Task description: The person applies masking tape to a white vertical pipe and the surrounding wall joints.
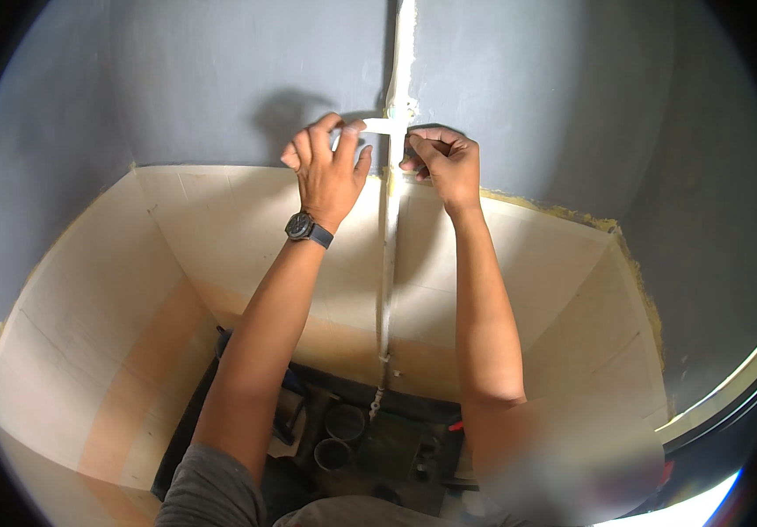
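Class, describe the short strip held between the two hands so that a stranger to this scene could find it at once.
Start at the grey wall and follow the pale vertical pipe running down it. Level with the wall's lower edge, the left hand and right hand meet at the pipe. The white strip stretches between their fingertips: the only thing crossing the pipe horizontally.

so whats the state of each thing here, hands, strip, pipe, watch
left hand: raised at the wall, grip pinching the strip
right hand: raised, pinching the strip's other end
white strip: stretched flat across the pipe
pipe: upright against the grey wall
watch: strapped on the left wrist
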Tool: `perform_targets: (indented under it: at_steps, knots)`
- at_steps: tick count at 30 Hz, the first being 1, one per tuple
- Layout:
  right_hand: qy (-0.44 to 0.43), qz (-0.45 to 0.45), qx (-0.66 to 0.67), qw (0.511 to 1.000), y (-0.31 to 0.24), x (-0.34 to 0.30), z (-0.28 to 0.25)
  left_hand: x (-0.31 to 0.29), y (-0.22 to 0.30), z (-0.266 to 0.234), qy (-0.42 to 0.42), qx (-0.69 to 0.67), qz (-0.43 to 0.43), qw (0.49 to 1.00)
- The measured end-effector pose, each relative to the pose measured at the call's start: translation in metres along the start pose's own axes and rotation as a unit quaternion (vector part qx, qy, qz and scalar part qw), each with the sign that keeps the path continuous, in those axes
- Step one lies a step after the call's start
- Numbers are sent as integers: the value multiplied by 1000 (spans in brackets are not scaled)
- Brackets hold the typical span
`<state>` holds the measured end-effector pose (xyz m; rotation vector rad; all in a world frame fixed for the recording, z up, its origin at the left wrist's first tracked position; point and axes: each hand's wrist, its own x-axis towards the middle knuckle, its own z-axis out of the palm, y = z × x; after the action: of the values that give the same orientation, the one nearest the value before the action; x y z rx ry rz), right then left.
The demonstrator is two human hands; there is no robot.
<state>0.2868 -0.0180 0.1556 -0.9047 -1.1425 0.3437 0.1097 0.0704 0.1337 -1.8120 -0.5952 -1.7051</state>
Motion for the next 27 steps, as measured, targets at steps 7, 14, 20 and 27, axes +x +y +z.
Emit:
perform_targets:
  at_steps: [7,14,20,27]
  knots:
    - [1,1,6,1000,4,1,-2,10,-3,13,-25,11,47,999]
    - [1,-5,18,1000,1,0,0,22,-5,19,4,20,83,996]
    - [4,-3,23,1000,0,-1,0,24,-7,23,30,31,93,995]
    - [3,-13,27,1000,1,-1,1,15,-16,20,11,66,48,997]
